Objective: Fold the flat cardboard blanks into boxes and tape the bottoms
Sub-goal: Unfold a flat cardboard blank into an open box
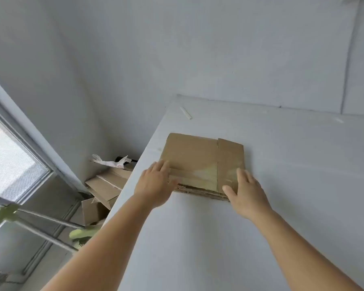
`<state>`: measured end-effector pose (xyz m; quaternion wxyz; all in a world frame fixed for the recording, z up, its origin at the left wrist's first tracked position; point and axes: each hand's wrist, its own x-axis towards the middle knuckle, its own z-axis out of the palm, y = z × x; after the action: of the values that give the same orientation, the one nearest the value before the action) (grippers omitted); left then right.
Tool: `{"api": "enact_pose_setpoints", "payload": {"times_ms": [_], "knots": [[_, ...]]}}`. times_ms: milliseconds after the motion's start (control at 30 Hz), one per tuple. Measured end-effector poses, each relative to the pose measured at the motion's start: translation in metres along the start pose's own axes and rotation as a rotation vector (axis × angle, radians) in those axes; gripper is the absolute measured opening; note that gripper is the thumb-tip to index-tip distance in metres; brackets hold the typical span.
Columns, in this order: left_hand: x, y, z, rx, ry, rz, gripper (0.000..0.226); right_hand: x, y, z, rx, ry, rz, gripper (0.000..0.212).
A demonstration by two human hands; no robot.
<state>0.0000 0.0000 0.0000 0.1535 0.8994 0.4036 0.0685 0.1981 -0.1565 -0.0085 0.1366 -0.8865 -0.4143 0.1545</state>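
Note:
A small stack of flat brown cardboard blanks [200,158] lies on the white table [282,185], near its left edge. Old clear tape shines across the top blank's near part. My left hand [156,185] rests with straight fingers on the stack's near left corner. At the near right corner, my right hand [246,192] lies on the top blank with fingers straight and the thumb spread along the stack's near edge. Neither hand grips anything.
More cardboard pieces [107,185] and crumpled white paper [109,161] lie on the floor left of the table. A metal rack with green joints [40,223] stands at the lower left. A white strip [185,112] lies at the table's far corner; walls bound the far side.

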Motion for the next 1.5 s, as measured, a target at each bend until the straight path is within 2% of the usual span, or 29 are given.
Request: {"api": "enact_pose_setpoints", "payload": {"times_ms": [167, 267, 567, 767, 1133, 1500], "knots": [[0.005, -0.012, 0.009, -0.075, -0.092, -0.084, 0.057, 0.005, -0.003, 0.010, 0.047, -0.017, 0.172, 0.077], [0.002, -0.013, 0.010, -0.151, -0.067, -0.086, 0.053, 0.003, -0.003, 0.014, 0.085, -0.013, 0.234, 0.080], [-0.008, -0.003, 0.003, -0.308, 0.086, -0.037, 0.051, -0.019, 0.001, 0.003, 0.227, 0.181, 0.214, 0.078], [-0.020, 0.026, 0.003, -0.382, 0.111, 0.052, 0.053, -0.054, 0.023, -0.014, 0.269, 0.311, 0.243, 0.076], [-0.058, 0.141, 0.028, -0.431, 0.085, 0.252, 0.055, -0.150, 0.115, -0.060, 0.311, 0.478, 0.366, 0.075], [-0.150, 0.327, 0.076, -0.475, 0.058, 0.350, 0.058, -0.278, 0.272, -0.128, 0.340, 0.580, 0.463, 0.073]]}}
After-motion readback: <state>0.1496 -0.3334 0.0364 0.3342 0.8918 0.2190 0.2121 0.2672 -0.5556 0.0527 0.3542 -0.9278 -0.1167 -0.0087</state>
